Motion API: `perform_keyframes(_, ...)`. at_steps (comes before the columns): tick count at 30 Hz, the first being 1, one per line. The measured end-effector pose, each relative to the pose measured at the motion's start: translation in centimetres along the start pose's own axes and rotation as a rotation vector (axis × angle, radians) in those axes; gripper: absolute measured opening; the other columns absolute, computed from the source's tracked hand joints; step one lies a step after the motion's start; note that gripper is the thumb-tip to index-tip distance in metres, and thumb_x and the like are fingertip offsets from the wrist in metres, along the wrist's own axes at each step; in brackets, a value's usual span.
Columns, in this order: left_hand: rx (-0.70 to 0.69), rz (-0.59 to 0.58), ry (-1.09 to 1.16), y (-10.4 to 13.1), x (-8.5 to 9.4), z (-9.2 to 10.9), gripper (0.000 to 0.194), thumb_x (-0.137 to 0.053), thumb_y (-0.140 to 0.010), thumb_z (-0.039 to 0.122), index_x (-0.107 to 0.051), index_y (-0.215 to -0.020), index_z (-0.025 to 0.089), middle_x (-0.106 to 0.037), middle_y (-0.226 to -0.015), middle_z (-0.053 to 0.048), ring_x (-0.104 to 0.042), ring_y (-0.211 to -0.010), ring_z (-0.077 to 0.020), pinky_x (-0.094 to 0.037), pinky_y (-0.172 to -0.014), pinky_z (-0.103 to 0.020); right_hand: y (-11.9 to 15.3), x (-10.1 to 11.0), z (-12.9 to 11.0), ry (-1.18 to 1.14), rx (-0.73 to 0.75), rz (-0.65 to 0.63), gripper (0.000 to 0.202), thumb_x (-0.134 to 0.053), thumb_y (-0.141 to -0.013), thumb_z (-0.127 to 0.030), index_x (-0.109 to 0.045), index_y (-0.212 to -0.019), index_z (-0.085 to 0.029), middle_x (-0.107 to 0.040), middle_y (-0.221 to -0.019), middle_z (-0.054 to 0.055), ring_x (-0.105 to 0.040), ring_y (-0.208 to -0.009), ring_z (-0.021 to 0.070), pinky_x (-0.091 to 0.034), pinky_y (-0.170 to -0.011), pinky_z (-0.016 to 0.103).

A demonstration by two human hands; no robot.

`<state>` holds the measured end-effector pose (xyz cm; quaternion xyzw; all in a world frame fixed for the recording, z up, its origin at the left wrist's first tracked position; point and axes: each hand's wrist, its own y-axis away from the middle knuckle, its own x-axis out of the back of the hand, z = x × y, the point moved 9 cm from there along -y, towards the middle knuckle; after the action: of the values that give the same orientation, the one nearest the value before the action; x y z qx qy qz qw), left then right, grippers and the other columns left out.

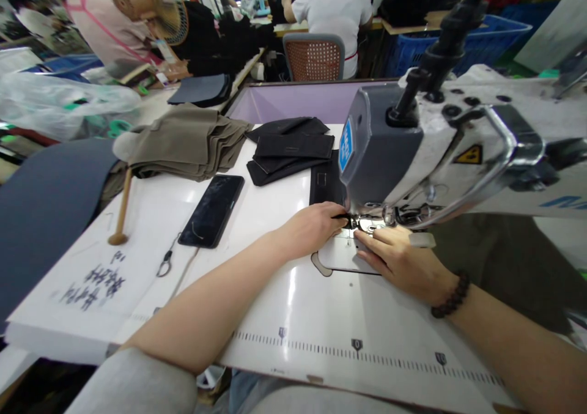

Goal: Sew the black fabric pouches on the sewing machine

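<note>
Upper right: grey-and-white metal sewing machine (383, 139). Upper left: stacked olive-brown cloth panels (183, 142), presumably parked within reach. Right of centre: my bare right hand (401, 256), fingers outstretched, gripping nothing visible, likely guiding. Centre: my bare left hand (314, 227), fingertips near the needle, grip untellable; just beyond, flat black cloth with pale stitched rectangle (323, 188), I judge steadied there.
</note>
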<state>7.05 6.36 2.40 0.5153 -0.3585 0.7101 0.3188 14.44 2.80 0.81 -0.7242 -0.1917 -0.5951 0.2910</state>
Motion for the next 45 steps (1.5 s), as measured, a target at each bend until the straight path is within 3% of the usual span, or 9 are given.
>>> perform_keyframes(18,0.02,-0.042,-0.066,0.0,-0.1,-0.1,0.02,-0.046,-0.087,0.022,-0.061,-0.096,0.013,-0.06,-0.097,-0.007,-0.055,-0.09,-0.0181,-0.045,-0.08,-0.03,-0.1,0.0,-0.2,0.037,0.03,-0.009,0.03,-0.04,-0.088,-0.033,-0.057,-0.105,-0.014,-0.057,-0.072,0.004,-0.049,-0.066,0.0142,-0.036,-0.064,0.027)
perform_keyframes(25,0.123,-0.197,-0.207,0.9,0.0,1.1,0.023,-0.046,-0.087,0.028,-0.061,-0.09,0.012,-0.054,-0.084,-0.007,-0.053,-0.08,-0.0187,-0.044,-0.071,-0.03,0.0,-0.2,-0.2,0.031,0.028,-0.007,0.03,-0.042,-0.087,-0.032,-0.057,-0.106,-0.014,-0.058,-0.076,0.005,-0.051,-0.07,0.0144,-0.037,-0.067,0.028)
perform_keyframes(31,0.119,-0.253,-0.15,1.8,-0.3,2.0,0.02,-0.047,-0.086,0.027,-0.061,-0.086,0.013,-0.052,-0.083,-0.006,-0.052,-0.075,-0.0181,-0.043,-0.063,-0.028,0.3,0.2,-0.2,0.043,0.056,0.039,0.032,-0.042,-0.087,-0.033,-0.057,-0.107,-0.012,-0.06,-0.077,0.007,-0.052,-0.068,0.0146,-0.037,-0.066,0.028)
perform_keyframes(39,0.043,-0.22,-0.083,2.0,-0.6,2.8,0.021,-0.046,-0.087,0.025,-0.062,-0.089,0.011,-0.056,-0.098,-0.008,-0.052,-0.09,-0.0183,-0.044,-0.078,-0.028,0.2,-0.2,-0.2,0.038,0.065,0.043,0.034,-0.041,-0.087,-0.033,-0.057,-0.108,-0.011,-0.061,-0.08,0.008,-0.053,-0.072,0.0155,-0.04,-0.068,0.029)
perform_keyframes(42,0.021,-0.236,-0.07,1.6,-0.7,3.0,0.021,-0.048,-0.086,0.026,-0.061,-0.093,0.012,-0.057,-0.094,-0.007,-0.053,-0.088,-0.0183,-0.044,-0.08,-0.029,0.2,1.2,-0.7,0.069,0.079,0.081,0.034,-0.038,-0.089,-0.033,-0.058,-0.106,-0.011,-0.063,-0.082,0.009,-0.055,-0.072,0.0157,-0.042,-0.067,0.029)
perform_keyframes(45,0.019,-0.224,-0.058,1.4,-0.6,2.8,0.022,-0.051,-0.084,0.029,-0.06,-0.094,0.011,-0.055,-0.095,-0.008,-0.054,-0.088,-0.0189,-0.044,-0.079,-0.03,1.6,4.9,-2.2,0.066,0.163,0.14,0.028,-0.036,-0.09,-0.029,-0.059,-0.1,-0.018,-0.062,-0.078,0.005,-0.056,-0.068,0.0129,-0.043,-0.062,0.026)
